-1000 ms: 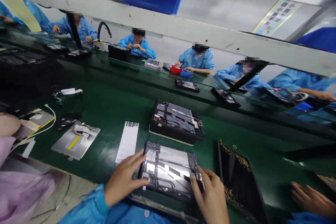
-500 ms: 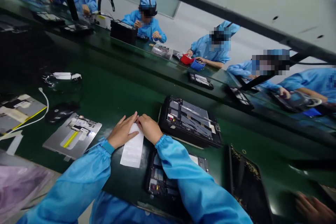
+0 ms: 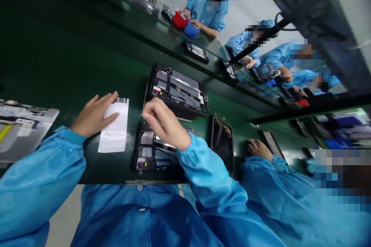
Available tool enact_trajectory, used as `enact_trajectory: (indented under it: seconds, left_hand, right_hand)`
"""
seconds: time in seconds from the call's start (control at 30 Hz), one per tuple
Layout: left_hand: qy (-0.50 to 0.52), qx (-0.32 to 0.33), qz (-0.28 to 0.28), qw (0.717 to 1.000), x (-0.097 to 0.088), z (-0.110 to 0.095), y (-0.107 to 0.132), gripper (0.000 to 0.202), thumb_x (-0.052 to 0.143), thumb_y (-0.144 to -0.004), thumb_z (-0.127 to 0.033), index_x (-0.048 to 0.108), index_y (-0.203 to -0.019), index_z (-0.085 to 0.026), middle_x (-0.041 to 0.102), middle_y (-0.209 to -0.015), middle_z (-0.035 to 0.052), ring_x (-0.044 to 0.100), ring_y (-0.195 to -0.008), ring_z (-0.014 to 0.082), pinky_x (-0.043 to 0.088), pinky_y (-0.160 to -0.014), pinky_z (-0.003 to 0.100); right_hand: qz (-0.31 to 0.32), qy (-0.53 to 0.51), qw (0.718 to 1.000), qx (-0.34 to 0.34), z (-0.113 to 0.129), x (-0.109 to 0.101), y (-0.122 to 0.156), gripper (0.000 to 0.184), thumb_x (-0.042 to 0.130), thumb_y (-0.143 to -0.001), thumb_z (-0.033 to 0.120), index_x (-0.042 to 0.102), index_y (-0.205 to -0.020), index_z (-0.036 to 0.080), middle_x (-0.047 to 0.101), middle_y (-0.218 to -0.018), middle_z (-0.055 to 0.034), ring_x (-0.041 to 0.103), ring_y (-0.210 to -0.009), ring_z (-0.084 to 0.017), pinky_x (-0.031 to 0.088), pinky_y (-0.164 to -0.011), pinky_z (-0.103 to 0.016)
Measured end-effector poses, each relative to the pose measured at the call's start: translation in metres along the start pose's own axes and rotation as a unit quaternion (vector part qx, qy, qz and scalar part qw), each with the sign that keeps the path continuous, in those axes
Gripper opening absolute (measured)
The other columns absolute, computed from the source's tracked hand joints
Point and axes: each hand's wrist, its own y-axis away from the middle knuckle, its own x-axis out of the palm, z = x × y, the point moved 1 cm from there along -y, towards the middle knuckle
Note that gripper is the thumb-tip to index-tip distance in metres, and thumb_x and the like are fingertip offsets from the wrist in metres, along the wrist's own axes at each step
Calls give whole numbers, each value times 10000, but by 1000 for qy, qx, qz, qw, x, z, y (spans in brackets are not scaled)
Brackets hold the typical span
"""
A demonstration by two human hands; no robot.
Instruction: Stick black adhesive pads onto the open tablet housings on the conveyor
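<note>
My left hand (image 3: pixel 97 115) lies flat with fingers stretched, its fingertips and thumb on the edge of a white backing sheet (image 3: pixel 114 133). Small black pieces in rows show at the sheet's far end. Curled in a pinch, my right hand (image 3: pixel 162 119) hovers over an opened tablet-like device (image 3: pixel 146 150); anything between its fingertips is hidden or too small to make out. That device lies flat, with flat grey parts and cables showing. Just beyond my right hand stands a stack of similar opened devices (image 3: pixel 179 87).
A silvery panel (image 3: pixel 26 135) with a yellow strip lies at the left. To the right is a black tray (image 3: pixel 222 142) with small gold-coloured pieces, near a co-worker's hand (image 3: pixel 259 149). Across the bench are red (image 3: pixel 180 20) and blue bins (image 3: pixel 191 29) and other workers.
My view has swung to the right. My right hand has come away from the sheet and moved right, over the opened device. My left hand stays on the sheet, whose black pieces now show.
</note>
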Motion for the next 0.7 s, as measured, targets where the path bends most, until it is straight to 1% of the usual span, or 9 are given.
enact_trajectory:
  seconds: [0.07, 0.13, 0.2, 0.27, 0.3, 0.4, 0.47, 0.57, 0.7]
  left_hand:
    - [-5, 11, -38, 999, -10, -11, 3, 554, 232, -1060, -446, 308, -1501, -119, 325, -1581, 59, 287, -1468, 267, 204, -1217, 526]
    - [5, 6, -115, 993, -18, -34, 12, 487, 300, -1059, -439, 488, -1376, -121, 396, -1533, 17, 307, -1462, 256, 221, -1223, 507]
    - [29, 8, -182, 983, -18, -68, 28, 345, 425, -1037, -409, 635, -1155, -162, 556, -1383, -8, 422, -1397, 234, 260, -1227, 510]
    - [63, 49, -165, 983, -9, -108, 49, 199, 515, -1011, -367, 665, -1013, -235, 670, -1184, -28, 511, -1318, 223, 212, -1247, 559]
    - [79, 95, -130, 984, 0, -128, 60, 167, 521, -1009, -354, 664, -1000, -266, 683, -1149, -41, 518, -1308, 220, 169, -1256, 569]
    - [94, 154, -51, 982, 28, -173, 83, 148, 510, -1011, -291, 653, -1040, -262, 664, -1207, -18, 496, -1328, 212, 161, -1256, 492]
    - [97, 145, -40, 984, 44, -186, 89, 133, 520, -1003, -248, 646, -1045, -237, 660, -1207, 8, 499, -1320, 214, 189, -1235, 452]
    - [103, 126, -44, 986, 55, -184, 87, 111, 539, -995, -234, 636, -1049, -231, 667, -1161, 11, 526, -1278, 214, 222, -1201, 432]
    - [134, 108, -23, 985, 57, -172, 83, 121, 580, -986, -315, 622, -1071, -241, 665, -1160, 7, 548, -1233, 217, 280, -1156, 429]
  right_hand:
    - [-50, 0, 998, 29, 18, -28, 57, 99, 435, -1033, 192, 490, -954, 219, 503, -894, -26, 524, -868, -175, 473, -797, -328]
    - [-70, 33, 992, 97, 26, -37, 118, 104, 435, -1020, 162, 503, -973, 225, 522, -931, -48, 540, -917, -198, 478, -822, -362]
    - [-71, 63, 981, 169, 27, -28, 171, 95, 449, -1009, 162, 516, -1013, 228, 542, -1020, -79, 563, -995, -222, 494, -863, -393]
    - [-71, 77, 971, 217, 27, -8, 209, 86, 472, -1004, 175, 525, -1043, 231, 551, -1097, -102, 576, -1060, -236, 514, -888, -404]
    - [-73, 79, 967, 230, 29, 3, 220, 89, 479, -1002, 177, 528, -1052, 231, 556, -1121, -109, 580, -1082, -240, 524, -896, -405]
    - [-77, 87, 967, 226, 37, 30, 228, 115, 486, -1003, 158, 534, -1076, 233, 576, -1157, -118, 586, -1115, -243, 540, -913, -409]
    - [-78, 103, 969, 209, 40, 37, 221, 128, 494, -1007, 149, 538, -1090, 237, 589, -1161, -114, 591, -1110, -239, 540, -914, -410]
    - [-75, 134, 970, 191, 38, 40, 208, 130, 499, -1017, 154, 548, -1103, 237, 605, -1158, -107, 587, -1094, -232, 524, -909, -404]
    - [-48, 154, 970, 184, 30, 43, 201, 110, 499, -1024, 161, 560, -1095, 220, 617, -1151, -103, 575, -1084, -228, 499, -915, -390]
